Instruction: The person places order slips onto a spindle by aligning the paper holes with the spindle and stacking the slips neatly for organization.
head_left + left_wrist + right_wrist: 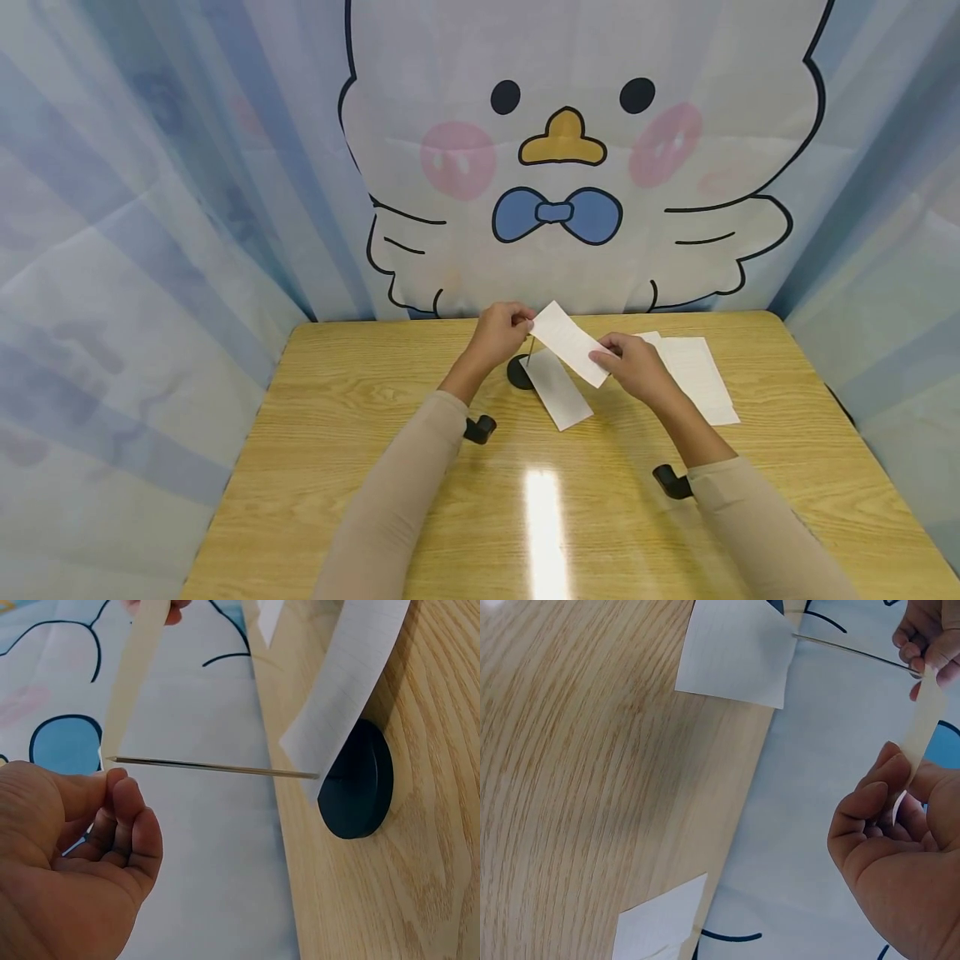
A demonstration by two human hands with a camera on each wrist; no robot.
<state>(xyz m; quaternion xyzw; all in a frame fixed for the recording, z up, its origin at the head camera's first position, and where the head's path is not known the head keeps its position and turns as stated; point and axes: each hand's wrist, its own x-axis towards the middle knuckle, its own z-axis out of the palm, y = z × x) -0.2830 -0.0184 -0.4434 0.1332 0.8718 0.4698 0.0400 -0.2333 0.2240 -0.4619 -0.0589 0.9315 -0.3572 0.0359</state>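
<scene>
A paper spike (pixel 217 769) rises upright from a round black base (pixel 364 784) near the back of the table. One white paper slip (pixel 558 392) is threaded on it, low down by the base. Above that, both hands stretch a second slip of paper (pixel 567 337) between them. My left hand (pixel 498 335) pinches one end between thumb and fingers, with the spike's pointed tip right at that end. My right hand (pixel 637 367) grips the opposite end, thumb on top. In the right wrist view the held slip (pixel 925 720) shows nearly edge-on.
More white paper sheets (pixel 697 379) lie on the wooden table (pixel 345 467) to the right of the spike, beyond my right forearm. A patterned curtain (pixel 555 267) hangs close behind the table's back edge, with further curtains at both sides.
</scene>
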